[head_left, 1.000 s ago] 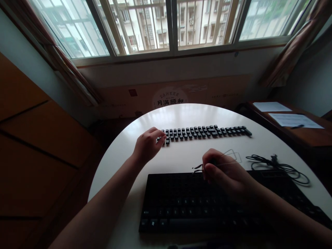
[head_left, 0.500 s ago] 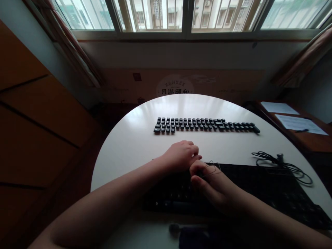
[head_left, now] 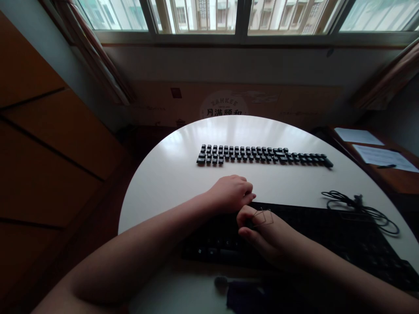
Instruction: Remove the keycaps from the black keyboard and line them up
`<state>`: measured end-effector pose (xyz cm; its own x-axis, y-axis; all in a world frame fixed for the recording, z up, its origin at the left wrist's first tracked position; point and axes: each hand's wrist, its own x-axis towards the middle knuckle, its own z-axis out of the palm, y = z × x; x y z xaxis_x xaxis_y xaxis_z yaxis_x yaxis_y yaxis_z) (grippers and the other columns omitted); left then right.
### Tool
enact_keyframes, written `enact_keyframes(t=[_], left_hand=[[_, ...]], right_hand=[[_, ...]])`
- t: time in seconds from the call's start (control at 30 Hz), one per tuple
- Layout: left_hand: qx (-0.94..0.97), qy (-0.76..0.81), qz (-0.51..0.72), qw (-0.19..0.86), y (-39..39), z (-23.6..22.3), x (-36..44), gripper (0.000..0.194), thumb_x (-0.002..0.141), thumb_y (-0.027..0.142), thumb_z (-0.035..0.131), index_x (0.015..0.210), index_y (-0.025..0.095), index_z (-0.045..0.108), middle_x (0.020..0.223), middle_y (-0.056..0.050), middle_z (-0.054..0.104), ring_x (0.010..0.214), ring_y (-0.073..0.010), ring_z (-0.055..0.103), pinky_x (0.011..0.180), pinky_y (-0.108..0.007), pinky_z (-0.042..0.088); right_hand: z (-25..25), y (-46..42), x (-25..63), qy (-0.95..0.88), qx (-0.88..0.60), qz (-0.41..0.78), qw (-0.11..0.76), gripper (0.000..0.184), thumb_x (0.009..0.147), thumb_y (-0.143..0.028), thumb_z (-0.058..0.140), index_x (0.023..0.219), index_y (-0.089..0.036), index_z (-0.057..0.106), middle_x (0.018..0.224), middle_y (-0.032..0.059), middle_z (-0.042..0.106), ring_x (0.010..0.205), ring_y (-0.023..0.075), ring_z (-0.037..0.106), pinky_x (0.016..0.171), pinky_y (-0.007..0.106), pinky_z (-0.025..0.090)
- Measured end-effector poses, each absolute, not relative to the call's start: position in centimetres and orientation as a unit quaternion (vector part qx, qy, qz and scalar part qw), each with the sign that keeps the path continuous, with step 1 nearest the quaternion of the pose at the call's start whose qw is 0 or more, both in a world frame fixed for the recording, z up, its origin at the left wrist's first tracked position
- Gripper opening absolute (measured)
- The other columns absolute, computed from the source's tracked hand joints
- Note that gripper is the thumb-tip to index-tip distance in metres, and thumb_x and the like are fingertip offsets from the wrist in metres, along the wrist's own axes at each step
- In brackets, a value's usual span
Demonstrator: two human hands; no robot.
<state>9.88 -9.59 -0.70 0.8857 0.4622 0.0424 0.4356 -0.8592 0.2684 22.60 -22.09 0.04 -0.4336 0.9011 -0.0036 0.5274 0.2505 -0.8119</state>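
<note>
A black keyboard [head_left: 304,231] lies on the white table under both my hands, many of its keys still on it along the lower rows. My right hand [head_left: 258,226] is closed over the keyboard, gripping a wire keycap puller [head_left: 266,216] whose thin bent loops stick out above the fingers. Just above and to the left, my left hand [head_left: 231,192] is curled at the keyboard's back edge, fingers bent and partly hidden; what they hold, if anything, does not show. Rows of loose black keycaps [head_left: 248,153] stand lined up farther back.
The keyboard's coiled cable [head_left: 363,209] lies on the right of the round table [head_left: 157,183]. Near the front edge are a dark brush [head_left: 221,282] and a dark purple cloth [head_left: 242,296]. Papers [head_left: 382,156] and a pen [head_left: 386,166] rest on a brown surface at right.
The camera view has shifted slightly. My right hand has turned a little, and the wire loops of the keycap puller now show more clearly. My left hand keeps nearly the same pose.
</note>
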Motion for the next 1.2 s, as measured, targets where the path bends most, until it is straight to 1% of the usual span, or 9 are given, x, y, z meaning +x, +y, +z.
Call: enact_keyframes(t=[0.17, 0.37, 0.63, 0.77, 0.83, 0.97, 1.03, 1.1, 1.2], left_hand=[[0.962, 0.234, 0.062, 0.123, -9.6, -0.9, 9.8, 0.029, 0.094, 0.037, 0.056, 0.075, 0.019, 0.067, 0.086, -0.004, 0.068, 0.079, -0.0197, 0.062, 0.060, -0.029, 0.043], [0.965, 0.230, 0.060, 0.115, -9.7, -0.9, 9.8, 0.029, 0.095, 0.035, 0.054, 0.074, 0.018, 0.067, 0.084, -0.004, 0.067, 0.078, -0.0188, 0.062, 0.062, -0.028, 0.043], [0.962, 0.229, 0.056, 0.135, -9.4, -0.7, 9.7, 0.031, 0.094, 0.040, 0.057, 0.073, 0.019, 0.066, 0.080, -0.002, 0.066, 0.073, -0.0169, 0.060, 0.058, -0.027, 0.038], [0.962, 0.228, 0.056, 0.138, -9.3, -0.9, 9.7, 0.029, 0.093, 0.038, 0.056, 0.074, 0.019, 0.066, 0.081, -0.002, 0.066, 0.072, -0.0170, 0.059, 0.058, -0.026, 0.038], [0.963, 0.223, 0.056, 0.142, -9.2, -1.1, 9.7, 0.030, 0.094, 0.038, 0.053, 0.074, 0.019, 0.065, 0.080, -0.002, 0.065, 0.072, -0.0173, 0.058, 0.059, -0.026, 0.038], [0.954, 0.210, 0.090, 0.193, -8.8, -0.7, 9.3, 0.043, 0.103, 0.040, 0.034, 0.077, 0.019, 0.062, 0.077, -0.002, 0.064, 0.072, -0.0179, 0.057, 0.065, -0.029, 0.042], [0.940, 0.197, 0.128, 0.248, -8.7, 0.0, 9.0, 0.043, 0.104, 0.041, 0.030, 0.083, 0.019, 0.061, 0.080, -0.002, 0.064, 0.074, -0.0179, 0.058, 0.068, -0.030, 0.044], [0.917, 0.172, 0.173, 0.316, -8.8, 0.9, 8.6, 0.034, 0.102, 0.041, 0.038, 0.091, 0.018, 0.061, 0.088, -0.004, 0.065, 0.079, -0.0174, 0.060, 0.070, -0.029, 0.048], [0.875, 0.133, 0.222, 0.410, -9.3, 2.3, 8.2, 0.022, 0.091, 0.037, 0.063, 0.102, 0.018, 0.060, 0.102, -0.006, 0.065, 0.080, -0.0151, 0.062, 0.063, -0.024, 0.051]], right_hand=[[-0.2, -22.1, 22.1, -0.791, -0.459, 0.339, 0.223, 0.017, 0.098, -0.037, 0.049, 0.091, -0.022, 0.051, 0.072, -0.0020, 0.058, 0.059, 0.0132, 0.048, 0.057, 0.024, 0.031], [-0.9, -22.3, 21.8, -0.827, -0.424, 0.273, 0.248, 0.022, 0.099, -0.040, 0.047, 0.089, -0.021, 0.051, 0.074, -0.0002, 0.061, 0.059, 0.0139, 0.048, 0.057, 0.025, 0.029], [-1.6, -22.5, 22.1, -0.770, -0.433, 0.321, 0.341, 0.028, 0.099, -0.046, 0.049, 0.087, -0.021, 0.051, 0.063, -0.0043, 0.051, 0.050, 0.0109, 0.042, 0.052, 0.023, 0.030], [-2.3, -22.6, 22.6, -0.666, -0.453, 0.359, 0.471, 0.025, 0.101, -0.046, 0.043, 0.093, -0.023, 0.048, 0.065, -0.0051, 0.046, 0.051, 0.0110, 0.042, 0.051, 0.023, 0.033], [-2.1, -22.4, 23.1, -0.629, -0.465, 0.362, 0.507, 0.024, 0.102, -0.045, 0.042, 0.094, -0.023, 0.047, 0.065, -0.0049, 0.046, 0.051, 0.0110, 0.043, 0.051, 0.023, 0.035], [0.0, -22.1, 24.5, -0.663, -0.497, 0.317, 0.461, 0.021, 0.102, -0.041, 0.045, 0.093, -0.023, 0.050, 0.061, -0.0058, 0.044, 0.050, 0.0105, 0.041, 0.049, 0.022, 0.033], [1.4, -22.1, 25.5, -0.684, -0.514, 0.267, 0.444, 0.019, 0.101, -0.040, 0.047, 0.093, -0.023, 0.051, 0.060, -0.0063, 0.044, 0.048, 0.0103, 0.039, 0.047, 0.022, 0.032], [2.5, -22.2, 26.4, -0.694, -0.521, 0.226, 0.443, 0.019, 0.101, -0.039, 0.049, 0.093, -0.023, 0.051, 0.058, -0.0065, 0.044, 0.047, 0.0102, 0.038, 0.046, 0.022, 0.031], [3.1, -22.1, 27.3, -0.703, -0.515, 0.198, 0.449, 0.019, 0.101, -0.039, 0.047, 0.093, -0.022, 0.050, 0.058, -0.0060, 0.045, 0.047, 0.0106, 0.040, 0.045, 0.022, 0.032]])
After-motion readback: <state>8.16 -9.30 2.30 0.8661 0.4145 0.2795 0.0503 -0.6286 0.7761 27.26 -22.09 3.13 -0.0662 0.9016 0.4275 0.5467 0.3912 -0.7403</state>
